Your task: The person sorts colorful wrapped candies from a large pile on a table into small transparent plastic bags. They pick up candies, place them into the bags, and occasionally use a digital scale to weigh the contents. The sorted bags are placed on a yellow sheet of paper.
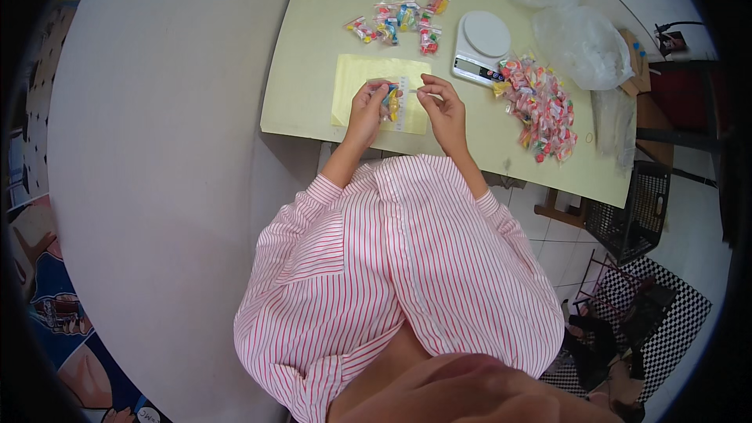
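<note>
My left hand [370, 108] grips a small clear plastic bag of candy [392, 104] with blue and yellow wrappers inside. It is above a yellow backing sheet [352, 70] that lies on the table. A narrow strip of small white labels [401, 123] runs down this sheet, just right of the bag. My right hand [443, 111] is at the sheet's right edge, thumb and fingers pinched together. A small pale piece, apparently a label [413, 91], sticks out from its fingertips towards the strip.
Several filled candy bags [405, 17] lie beyond the sheet on the pale table [305, 82]. To the right are a white digital scale [486, 35], a heap of wrapped candies [540, 106], a translucent plastic bag [581, 47] and a rubber band [588, 137]. Another person [605, 358] is at lower right.
</note>
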The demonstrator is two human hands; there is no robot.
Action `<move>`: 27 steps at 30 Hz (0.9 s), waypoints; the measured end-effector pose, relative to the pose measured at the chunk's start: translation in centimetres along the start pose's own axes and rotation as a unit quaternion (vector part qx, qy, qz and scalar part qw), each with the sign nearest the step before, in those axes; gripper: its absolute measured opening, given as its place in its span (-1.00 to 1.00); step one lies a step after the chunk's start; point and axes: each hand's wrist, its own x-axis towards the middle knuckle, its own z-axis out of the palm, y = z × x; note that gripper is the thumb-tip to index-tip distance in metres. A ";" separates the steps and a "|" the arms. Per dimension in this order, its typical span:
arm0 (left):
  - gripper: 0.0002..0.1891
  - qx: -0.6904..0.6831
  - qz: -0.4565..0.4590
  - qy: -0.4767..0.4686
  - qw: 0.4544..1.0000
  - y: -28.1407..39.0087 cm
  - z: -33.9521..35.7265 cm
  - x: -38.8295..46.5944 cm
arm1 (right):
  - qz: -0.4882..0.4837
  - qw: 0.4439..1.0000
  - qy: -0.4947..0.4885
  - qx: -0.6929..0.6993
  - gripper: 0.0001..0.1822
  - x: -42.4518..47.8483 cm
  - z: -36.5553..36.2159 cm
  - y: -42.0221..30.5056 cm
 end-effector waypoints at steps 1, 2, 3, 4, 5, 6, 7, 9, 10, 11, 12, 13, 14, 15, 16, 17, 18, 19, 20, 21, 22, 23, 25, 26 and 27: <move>-0.81 0.018 0.011 0.001 1.000 0.3 0.2 -0.2 | 0.010 1.000 -0.010 -0.006 -0.86 0.2 0.1 0.1; -0.82 0.054 0.021 0.001 0.998 0.5 0.3 -0.4 | 0.020 1.000 -0.020 -0.012 -0.86 0.4 0.2 0.0; -0.83 0.091 0.031 0.002 0.995 0.9 0.5 -0.7 | 0.029 0.999 -0.031 -0.017 -0.86 0.5 0.3 0.0; -0.84 0.127 0.042 0.002 0.991 1.0 0.6 -0.9 | 0.038 0.999 -0.030 -0.014 -0.86 0.5 0.5 0.1; -0.83 0.125 0.047 0.000 0.991 0.9 0.5 -0.9 | 0.048 0.998 -0.030 -0.012 -0.86 0.4 0.7 0.2; -0.83 0.122 0.052 -0.001 0.991 0.6 0.3 -0.9 | 0.057 0.998 -0.031 -0.009 -0.85 0.4 0.9 0.2; -0.83 0.120 0.058 -0.002 0.991 0.3 0.1 -0.8 | 0.067 0.997 -0.030 -0.007 -0.86 0.3 1.2 0.0; -0.82 0.115 0.078 -0.004 0.990 -0.1 0.0 -0.7 | 0.089 0.996 -0.026 -0.004 -0.87 0.2 1.6 -0.5; -0.82 0.112 0.087 -0.005 0.990 -0.2 0.0 -0.6 | 0.085 0.996 -0.021 -0.018 -0.87 0.2 1.6 -0.3; -0.82 0.109 0.084 -0.005 0.990 -0.3 0.0 -0.7 | 0.081 0.996 -0.016 -0.032 -0.87 0.2 1.6 0.1; -0.82 0.106 0.081 -0.004 0.991 -0.1 0.4 -1.0 | 0.078 0.996 -0.010 -0.046 -0.87 0.2 1.6 0.5; -0.82 0.102 0.078 -0.004 0.992 0.0 0.6 -1.2 | 0.068 0.996 -0.009 -0.060 -0.87 0.2 1.5 0.8; -0.82 0.107 0.078 -0.005 0.991 -0.1 0.5 -1.2 | 0.057 0.996 -0.008 -0.074 -0.87 0.2 1.4 1.1; -0.82 0.113 0.079 -0.005 0.990 -0.3 0.4 -1.1 | 0.047 0.995 -0.007 -0.088 -0.87 0.2 1.4 1.2; -0.82 0.118 0.079 -0.006 0.990 -0.4 0.3 -1.1 | 0.041 0.995 -0.004 -0.095 -0.87 0.2 1.4 1.2; -0.82 0.122 0.084 -0.007 0.989 -0.5 0.2 -1.0 | 0.035 0.994 -0.001 -0.103 -0.86 0.2 1.4 1.0; -0.82 0.125 0.089 -0.008 0.988 -0.6 0.2 -1.0 | 0.029 0.994 0.002 -0.110 -0.86 0.2 1.4 0.9; -0.82 0.129 0.093 -0.010 0.987 -0.6 0.2 -1.0 | 0.019 0.992 0.006 -0.123 -0.86 0.2 1.4 0.7; -0.81 0.134 0.096 -0.010 0.986 -0.7 0.3 -1.0 | 0.008 0.991 0.011 -0.136 -0.87 0.1 1.5 0.4; -0.81 0.138 0.100 -0.010 0.985 -0.6 0.3 -1.1 | -0.003 0.989 0.015 -0.149 -0.88 0.1 1.5 0.3; -0.81 0.142 0.103 -0.011 0.984 -0.6 0.4 -1.1 | -0.010 0.988 0.019 -0.152 -0.89 0.1 1.5 0.5; -0.82 0.149 0.099 -0.008 0.984 -0.6 0.5 -1.2 | -0.017 0.987 0.024 -0.155 -0.90 0.0 1.4 0.8; -0.85 0.162 0.092 0.000 0.983 -0.6 0.6 -1.4 | -0.045 0.981 0.032 -0.188 -0.92 0.1 1.6 0.4; -0.87 0.158 0.103 -0.005 0.982 -0.6 0.6 -1.3 | -0.066 0.973 0.037 -0.218 -0.92 0.1 1.6 0.0; -0.89 0.154 0.115 -0.010 0.981 -0.7 0.8 -1.2 | -0.086 0.964 0.042 -0.247 -0.93 0.2 1.6 -0.5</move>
